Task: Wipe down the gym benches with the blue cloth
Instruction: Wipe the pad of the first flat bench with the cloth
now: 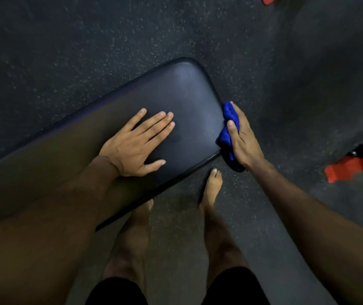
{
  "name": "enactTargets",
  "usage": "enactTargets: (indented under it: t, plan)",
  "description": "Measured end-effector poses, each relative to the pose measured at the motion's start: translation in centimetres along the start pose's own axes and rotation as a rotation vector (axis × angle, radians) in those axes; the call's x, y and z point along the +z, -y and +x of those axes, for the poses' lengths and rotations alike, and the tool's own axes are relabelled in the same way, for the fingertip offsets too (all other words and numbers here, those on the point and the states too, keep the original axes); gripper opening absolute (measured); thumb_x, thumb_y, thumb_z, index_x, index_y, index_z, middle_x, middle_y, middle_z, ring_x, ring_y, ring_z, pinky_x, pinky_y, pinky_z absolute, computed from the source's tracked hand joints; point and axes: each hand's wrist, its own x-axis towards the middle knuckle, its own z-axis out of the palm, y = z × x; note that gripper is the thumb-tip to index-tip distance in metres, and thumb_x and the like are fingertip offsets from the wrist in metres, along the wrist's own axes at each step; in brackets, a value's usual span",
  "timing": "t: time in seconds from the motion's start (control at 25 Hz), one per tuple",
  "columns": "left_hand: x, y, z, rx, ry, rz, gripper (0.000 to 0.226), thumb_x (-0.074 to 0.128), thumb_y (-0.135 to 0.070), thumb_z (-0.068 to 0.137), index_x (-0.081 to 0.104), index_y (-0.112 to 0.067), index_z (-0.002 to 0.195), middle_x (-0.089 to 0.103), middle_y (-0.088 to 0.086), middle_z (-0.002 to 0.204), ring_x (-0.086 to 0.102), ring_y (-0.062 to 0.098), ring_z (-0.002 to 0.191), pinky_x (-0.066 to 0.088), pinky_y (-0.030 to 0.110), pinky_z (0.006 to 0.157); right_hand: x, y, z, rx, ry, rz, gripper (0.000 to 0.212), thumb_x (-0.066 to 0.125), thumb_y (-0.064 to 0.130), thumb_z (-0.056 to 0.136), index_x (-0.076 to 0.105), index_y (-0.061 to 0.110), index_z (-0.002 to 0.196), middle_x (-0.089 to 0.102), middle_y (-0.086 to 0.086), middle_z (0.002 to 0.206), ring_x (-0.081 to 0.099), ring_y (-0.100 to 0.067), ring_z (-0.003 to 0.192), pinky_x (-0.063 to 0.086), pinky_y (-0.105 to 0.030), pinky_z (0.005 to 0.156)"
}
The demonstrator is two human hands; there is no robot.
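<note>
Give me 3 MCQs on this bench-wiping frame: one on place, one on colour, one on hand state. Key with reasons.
1. Where is the cloth?
A. On the middle of the bench top
B. Against the bench's end edge
C. On the floor by the feet

2. What colour are the frame parts at the right edge of the view?
A. Orange-red
B. Yellow
C. Green

3. How does the left hand lie?
A. Flat on the bench top, fingers straight
B. Curled round the cloth
C. Raised off the bench

Key:
1 B: the blue cloth is bunched under the right hand, pressed to the rounded end of the bench.
2 A: the frame parts show orange-red against the dark speckled floor.
3 A: the left hand rests palm down with its fingers spread and holds nothing.
</note>
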Motion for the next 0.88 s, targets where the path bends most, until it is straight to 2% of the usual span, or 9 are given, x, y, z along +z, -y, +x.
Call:
enactTargets:
  t: [0.08, 0.16, 0.24, 0.4, 0.52, 0.64, 0.76, 0.8, 0.88]
  plan:
    - [-0.7, -1.4, 0.9, -0.179, 0.008, -0.086, 0.093, 0.031, -0.068, 0.097, 0.009, -0.007, 0.163, 0.0, 0.013, 0.171, 0.002, 0.026, 0.159, 0.007, 0.05, 0.128, -0.8, 0.3, 1.1, -0.024, 0.066, -0.006, 0.051, 0.033, 0.036, 0.108, 0.023, 0.024, 0.156, 0.029, 0.015, 0.153, 0.023, 0.019, 0.135, 0.016, -0.006, 0.112]
    - [-0.6, -3.9, 3.1, -0.614, -0.036, -0.23, 0.092, 0.028, -0.068, 0.098, 0.002, -0.009, 0.164, -0.01, 0.011, 0.171, -0.008, 0.024, 0.158, 0.001, 0.046, 0.128, -1.3, -0.1, 2.3, -0.061, 0.107, -0.014, 0.053, 0.034, 0.036, 0.108, 0.02, 0.024, 0.157, 0.027, 0.018, 0.151, 0.021, 0.023, 0.132, 0.015, -0.001, 0.108]
    - [0.1, -5.7, 4.9, -0.881, -0.099, -0.193, 0.087, 0.025, -0.065, 0.1, 0.003, -0.011, 0.164, -0.006, 0.009, 0.171, -0.006, 0.022, 0.158, 0.0, 0.044, 0.128, -1.6, -1.0, 2.8, -0.139, 0.165, -0.025, 0.055, 0.035, 0.033, 0.107, 0.017, 0.019, 0.158, 0.023, 0.018, 0.153, 0.018, 0.022, 0.135, 0.013, -0.002, 0.11]
    - [0.7, -5.7, 5.1, -0.88, -0.121, -0.091, 0.078, 0.025, -0.056, 0.103, 0.009, -0.009, 0.164, 0.003, 0.011, 0.172, 0.001, 0.023, 0.159, 0.003, 0.045, 0.129, -1.9, -1.6, 3.1, -0.18, 0.233, -0.023, 0.056, 0.035, 0.029, 0.107, 0.013, 0.018, 0.158, 0.023, 0.016, 0.147, 0.017, 0.032, 0.124, 0.015, 0.005, 0.1]
    - [1.1, -5.9, 5.4, -0.896, -0.127, -0.061, 0.077, 0.025, -0.054, 0.104, 0.009, -0.008, 0.163, 0.004, 0.011, 0.172, 0.001, 0.023, 0.159, 0.003, 0.045, 0.129, -1.8, 0.0, 5.9, -0.216, 0.239, 0.003, 0.053, 0.032, 0.034, 0.108, 0.016, 0.023, 0.157, 0.024, 0.017, 0.15, 0.018, 0.029, 0.126, 0.015, 0.006, 0.099]
    - [1.1, -5.8, 5.5, -0.886, -0.116, -0.043, 0.078, 0.027, -0.054, 0.103, 0.01, -0.008, 0.163, 0.004, 0.011, 0.171, 0.001, 0.023, 0.159, 0.003, 0.045, 0.129, -1.6, 3.8, 11.9, -0.256, 0.266, -0.007, 0.049, 0.03, 0.04, 0.108, 0.023, 0.029, 0.155, 0.029, 0.011, 0.157, 0.028, 0.014, 0.129, 0.021, -0.003, 0.103]
    - [1.0, -5.7, 5.5, -0.897, -0.112, -0.024, 0.078, 0.029, -0.054, 0.103, 0.011, -0.008, 0.163, 0.005, 0.011, 0.171, 0.003, 0.024, 0.159, 0.005, 0.046, 0.128, -0.9, 7.0, 16.0, -0.301, 0.298, -0.018, 0.043, 0.03, 0.044, 0.106, 0.035, 0.034, 0.148, 0.044, 0.007, 0.147, 0.043, -0.001, 0.125, 0.037, -0.03, 0.106]
    - [1.0, -5.7, 5.5, -0.897, -0.113, -0.028, 0.078, 0.028, -0.055, 0.102, 0.011, -0.008, 0.163, 0.006, 0.012, 0.171, 0.004, 0.024, 0.159, 0.006, 0.046, 0.128, -1.1, 6.9, 15.7, -0.289, 0.308, -0.005, 0.043, 0.03, 0.045, 0.106, 0.033, 0.036, 0.149, 0.043, 0.008, 0.146, 0.042, 0.001, 0.124, 0.036, -0.03, 0.105]
    - [0.8, -5.6, 5.5, -0.902, -0.114, -0.037, 0.078, 0.028, -0.055, 0.102, 0.012, -0.009, 0.163, 0.007, 0.012, 0.171, 0.004, 0.024, 0.159, 0.006, 0.047, 0.128, -1.9, 5.1, 12.9, -0.226, 0.326, 0.029, 0.048, 0.031, 0.046, 0.107, 0.024, 0.04, 0.153, 0.036, 0.015, 0.148, 0.036, 0.016, 0.119, 0.03, -0.019, 0.102]
